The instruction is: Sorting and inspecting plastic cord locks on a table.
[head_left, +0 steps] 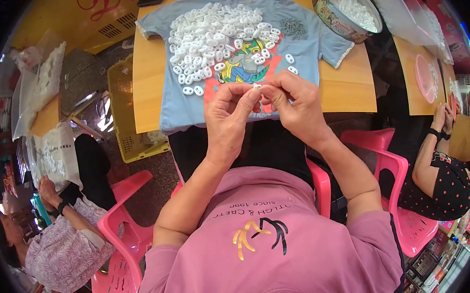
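My left hand (228, 117) and my right hand (299, 106) meet above the near edge of a blue T-shirt spread on the table. Between their fingertips is a small white plastic piece (257, 86), mostly covered by the fingers. Both hands are closed in a pinch on it. Just beyond them, a large heap of white two-holed plastic pieces (211, 34) lies on the blue T-shirt (180, 109), with several loose ones around its edge. A small pile of thin grey metal bits (294, 28), perhaps springs, sits right of the heap.
A round tin (341, 27) full of white pieces stands at the table's far right. Yellow crates (123, 100) are on the floor to the left. People sit on both sides, on pink chairs (122, 230), with their hands at similar white pieces. A pink bowl (425, 77) lies on the right-hand table.
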`<action>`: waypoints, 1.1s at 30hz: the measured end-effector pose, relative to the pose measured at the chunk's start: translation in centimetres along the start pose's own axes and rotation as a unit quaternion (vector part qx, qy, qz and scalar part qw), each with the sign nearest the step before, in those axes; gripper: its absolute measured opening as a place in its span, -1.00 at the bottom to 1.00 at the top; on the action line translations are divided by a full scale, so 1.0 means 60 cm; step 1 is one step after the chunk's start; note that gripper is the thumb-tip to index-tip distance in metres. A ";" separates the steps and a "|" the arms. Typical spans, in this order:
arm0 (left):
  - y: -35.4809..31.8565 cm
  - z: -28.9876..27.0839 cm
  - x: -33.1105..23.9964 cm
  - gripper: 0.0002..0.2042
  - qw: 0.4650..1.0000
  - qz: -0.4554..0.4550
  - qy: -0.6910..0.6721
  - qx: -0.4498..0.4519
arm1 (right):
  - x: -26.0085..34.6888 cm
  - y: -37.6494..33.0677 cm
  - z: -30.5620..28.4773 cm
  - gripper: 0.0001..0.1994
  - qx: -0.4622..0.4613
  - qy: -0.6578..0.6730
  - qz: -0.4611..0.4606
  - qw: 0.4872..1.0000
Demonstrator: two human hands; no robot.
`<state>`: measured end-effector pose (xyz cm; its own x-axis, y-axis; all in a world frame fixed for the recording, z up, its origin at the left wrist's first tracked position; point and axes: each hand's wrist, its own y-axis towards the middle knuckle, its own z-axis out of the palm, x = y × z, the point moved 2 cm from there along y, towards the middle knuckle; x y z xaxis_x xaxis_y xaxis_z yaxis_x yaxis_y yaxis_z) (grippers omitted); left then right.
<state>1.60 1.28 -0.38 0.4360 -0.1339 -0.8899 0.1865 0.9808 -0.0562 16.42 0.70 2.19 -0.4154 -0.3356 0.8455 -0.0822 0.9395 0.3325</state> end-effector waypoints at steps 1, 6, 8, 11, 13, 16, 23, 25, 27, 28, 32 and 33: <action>0.001 -0.001 0.001 -0.86 1.000 0.008 0.010 -0.005 | -0.007 -0.004 0.005 -0.91 -0.010 0.070 0.080 0.994; 0.017 -0.007 0.010 -0.86 0.999 -0.031 0.002 -0.011 | -0.035 0.013 -0.008 -0.87 0.056 0.127 0.162 0.977; 0.020 -0.008 0.010 -0.86 0.999 -0.036 0.008 -0.007 | -0.056 0.035 -0.023 -0.85 0.097 0.154 0.190 0.965; 0.021 -0.015 0.009 -0.85 0.999 -0.030 0.001 -0.016 | -0.064 0.073 -0.041 -0.86 -0.005 -0.111 0.042 0.993; 0.022 -0.021 0.010 -0.85 0.999 -0.024 -0.004 -0.027 | -0.080 0.085 -0.035 -0.86 -0.008 -0.197 -0.016 0.980; 0.020 -0.025 0.011 -0.86 0.999 -0.018 -0.008 -0.035 | -0.083 0.089 -0.023 -0.85 0.001 -0.294 -0.076 0.953; 0.018 -0.039 0.006 -0.87 0.999 -0.024 0.000 -0.040 | -0.079 0.087 -0.013 -0.82 0.054 -0.320 -0.158 0.932; 0.019 -0.039 0.007 -0.86 0.999 -0.017 -0.014 -0.042 | -0.079 0.081 -0.012 -0.81 0.051 -0.260 -0.120 0.957; 0.020 -0.036 0.005 -0.86 0.999 -0.009 -0.022 -0.049 | -0.071 0.074 -0.009 -0.81 0.048 -0.196 -0.081 0.976; 0.020 -0.034 0.002 -0.86 0.998 0.000 -0.028 -0.055 | -0.068 0.072 -0.011 -0.81 0.033 -0.040 0.031 0.998; 0.017 -0.020 -0.009 -0.86 0.996 0.001 -0.056 -0.070 | -0.039 0.058 -0.011 -0.79 0.002 0.304 0.205 0.931; 0.017 -0.015 -0.012 -0.85 0.996 0.005 -0.061 -0.067 | -0.037 0.054 -0.007 -0.80 -0.005 0.337 0.210 0.918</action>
<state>0.66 2.48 -0.22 0.5431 -0.1329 -0.8291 0.0665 0.9911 -0.1154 17.48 4.46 1.59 0.2466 0.0871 0.9652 -0.0337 0.9961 -0.0813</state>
